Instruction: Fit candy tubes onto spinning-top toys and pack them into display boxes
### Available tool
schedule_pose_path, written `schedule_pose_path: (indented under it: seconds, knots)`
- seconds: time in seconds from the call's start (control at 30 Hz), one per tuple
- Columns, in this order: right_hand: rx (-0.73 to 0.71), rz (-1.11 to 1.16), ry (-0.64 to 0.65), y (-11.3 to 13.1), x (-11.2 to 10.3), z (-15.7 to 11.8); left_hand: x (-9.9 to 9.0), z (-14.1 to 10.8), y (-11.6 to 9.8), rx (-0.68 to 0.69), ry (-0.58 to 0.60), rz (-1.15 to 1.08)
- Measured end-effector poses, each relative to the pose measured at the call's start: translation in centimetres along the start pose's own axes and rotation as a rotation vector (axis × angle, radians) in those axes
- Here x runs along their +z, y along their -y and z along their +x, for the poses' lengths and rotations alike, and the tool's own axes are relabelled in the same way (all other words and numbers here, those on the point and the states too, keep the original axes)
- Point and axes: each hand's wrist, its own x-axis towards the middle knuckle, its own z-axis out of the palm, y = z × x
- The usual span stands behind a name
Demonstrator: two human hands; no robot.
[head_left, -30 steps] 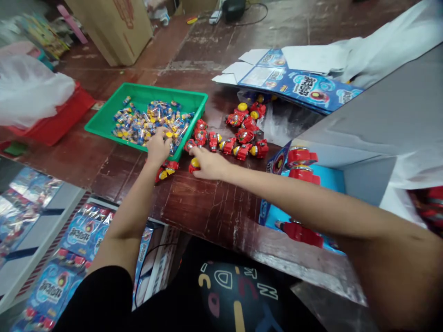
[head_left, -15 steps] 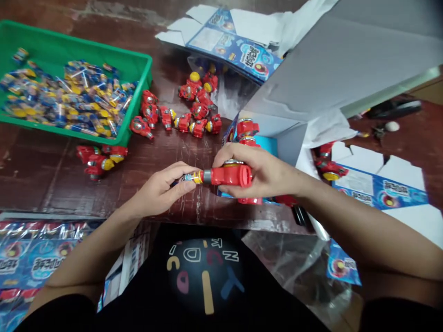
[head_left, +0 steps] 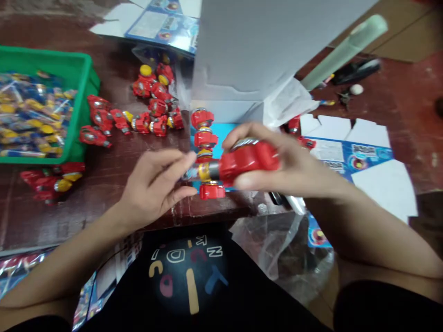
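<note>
My right hand (head_left: 273,161) is closed around a red toy (head_left: 244,163) with a silver ring, held on its side above an open box. From the toy's grey neck a small clear tube (head_left: 199,172) with a blue and yellow label sticks out to the left. Around that tube's far end is my left hand (head_left: 162,182), its thumb apart from the fingers and the thumb tip off the tube. Below, a column of red toys (head_left: 204,119) stands along the left side of the box's blue inside (head_left: 221,133). The held toy hides part of them.
A green bin (head_left: 81,92) of small labelled tubes stands at the left. Several loose red toys (head_left: 140,122) lie between it and the box. The grey box flap (head_left: 238,50) rises at the back. Flattened printed cartons (head_left: 346,150) and clear plastic (head_left: 277,244) lie right.
The view has shifted right, so the bin and loose toys sit further left. The toy has moved over the box in my right hand. My left thumb has come away from the tube.
</note>
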Motion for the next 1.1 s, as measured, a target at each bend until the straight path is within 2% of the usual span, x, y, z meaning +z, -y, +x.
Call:
schedule_pose_path:
  seconds: [0.1,0.13,0.2,0.3,0.37,0.53,0.73,0.83,0.93,1.0,1.03,1.1]
  knots:
    - [-0.089,-0.342,-0.236,-0.6,-5.1,-2.1,1.3,1.9,0.1,-0.045,0.006,-0.007]
    - [-0.078,-0.456,-0.254,-1.4,-6.1,-2.5,2.1,2.2,0.0,-0.027,0.035,-0.012]
    - [-0.003,-0.639,-0.176,-3.6,-7.1,-2.9,4.0,2.4,-0.6,0.043,0.136,-0.01]
    - [0.066,-0.732,0.005,-7.2,-6.1,-2.5,6.8,2.0,-1.5,0.084,0.28,-0.009]
    - [0.087,-0.754,0.059,-8.4,-5.0,-2.2,7.8,1.7,-1.7,0.052,0.322,-0.022]
    - [0.112,-0.764,0.188,-8.9,-4.3,-1.2,8.3,1.7,-1.5,-0.001,0.339,-0.058]
    - [0.239,-0.686,0.277,-11.8,-4.2,0.1,8.4,1.2,-1.9,-0.008,0.281,-0.094]
    - [0.271,-0.811,0.239,-10.8,-4.5,0.1,6.5,-1.0,-0.8,-0.072,0.171,-0.063]
    - [0.085,-0.996,0.048,-7.6,-3.8,1.5,2.5,-4.5,3.0,-0.311,0.013,0.122]
    - [-0.117,-1.074,0.001,-5.2,-1.8,4.3,-1.1,-6.9,7.7,-0.527,-0.07,0.299]
    - [-0.221,-1.097,0.049,-4.2,-0.3,6.3,-3.1,-7.9,10.7,-0.644,-0.091,0.382]
    - [-0.372,-1.13,0.238,-2.7,3.6,11.4,-7.2,-9.5,17.1,-0.873,-0.072,0.511]
